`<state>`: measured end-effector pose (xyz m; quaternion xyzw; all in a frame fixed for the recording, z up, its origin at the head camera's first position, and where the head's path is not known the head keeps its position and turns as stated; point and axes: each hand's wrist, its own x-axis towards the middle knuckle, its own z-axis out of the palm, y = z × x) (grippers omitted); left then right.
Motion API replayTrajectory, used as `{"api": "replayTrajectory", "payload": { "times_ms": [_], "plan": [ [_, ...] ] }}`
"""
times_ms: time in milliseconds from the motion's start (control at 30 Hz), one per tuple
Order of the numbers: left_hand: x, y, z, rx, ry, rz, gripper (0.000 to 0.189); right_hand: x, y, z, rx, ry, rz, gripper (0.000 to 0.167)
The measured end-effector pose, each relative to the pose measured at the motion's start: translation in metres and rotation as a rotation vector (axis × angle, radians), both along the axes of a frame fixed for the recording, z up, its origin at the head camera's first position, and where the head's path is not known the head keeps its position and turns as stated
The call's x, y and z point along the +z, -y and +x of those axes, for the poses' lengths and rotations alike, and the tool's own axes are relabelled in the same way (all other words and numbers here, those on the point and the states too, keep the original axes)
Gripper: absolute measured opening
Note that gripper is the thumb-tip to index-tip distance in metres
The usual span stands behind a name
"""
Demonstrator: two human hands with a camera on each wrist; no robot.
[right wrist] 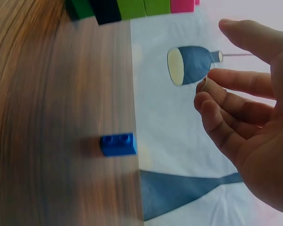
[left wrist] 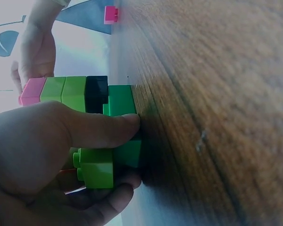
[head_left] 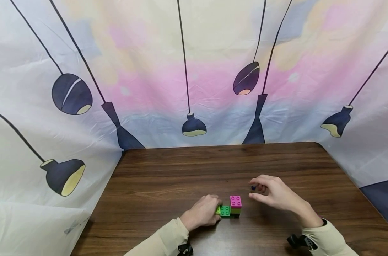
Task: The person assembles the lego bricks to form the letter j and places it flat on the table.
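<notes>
Nearest you, your left hand point(head_left: 203, 212) grasps the green left end of the block build point(head_left: 225, 211), its pink-topped tower point(head_left: 235, 202) standing right. Farther right, your right hand point(head_left: 277, 193) hovers over the desk point(head_left: 168, 174), fingers released; beyond them lies the blue block point(right wrist: 118, 145), then the lamp-patterned cloth point(head_left: 159, 89).

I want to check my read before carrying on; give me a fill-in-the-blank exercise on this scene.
The top brick of the tower is ____.
Directly beneath the tower's two lime bricks sits a ____ brick.
The joined bricks are gripped by the ____ hand.
In the right wrist view, the lone brick on the table is ____.

Missing words: pink; black; left; blue.
</notes>
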<state>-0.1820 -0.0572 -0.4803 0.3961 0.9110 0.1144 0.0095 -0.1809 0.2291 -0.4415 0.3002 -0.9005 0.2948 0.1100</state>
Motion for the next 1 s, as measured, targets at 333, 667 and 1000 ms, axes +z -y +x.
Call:
{"api": "replayTrajectory", "payload": {
  "times_ms": [333, 667, 1000],
  "plan": [
    [-0.001, 0.003, 0.003, -0.004, 0.014, -0.012, 0.019, -0.009, -0.019, 0.006, -0.114, -0.037, 0.025, 0.031],
    [-0.001, 0.002, 0.004, 0.013, 0.034, -0.009, 0.019, -0.009, -0.040, 0.012, -0.216, -0.103, 0.072, 0.033],
    [0.000, 0.000, 0.002, 0.013, 0.013, -0.008, 0.020, -0.009, -0.060, 0.021, -0.346, -0.073, 0.102, 0.038]
  ]
}}
